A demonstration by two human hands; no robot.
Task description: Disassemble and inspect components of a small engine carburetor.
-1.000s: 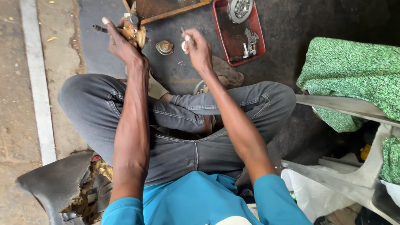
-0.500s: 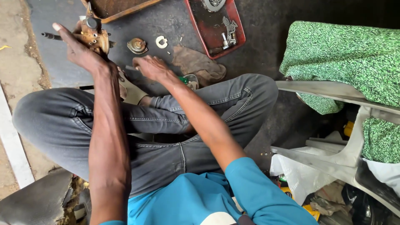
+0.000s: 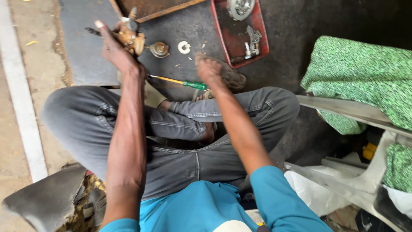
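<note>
On a dark, dusty floor (image 3: 296, 51) a person sits cross-legged, with a red tray (image 3: 262, 47) of small metal parts ahead. The left hand (image 3: 116, 51) is raised left of the tray, its fingers closed around a brownish, rusty metal part (image 3: 130, 36). The right hand (image 3: 209, 68) is low near the tray and blurred, so I cannot tell its fingers' state; the screwdriver (image 3: 182, 82), with yellow shaft and green handle, lies just beside it, its long axis pointing left to right.

A repair workshop floor: oil-dark ground, a red parts tray (image 3: 223, 36) of metal fittings, a screwdriver (image 3: 180, 82), scattered washers.
</note>
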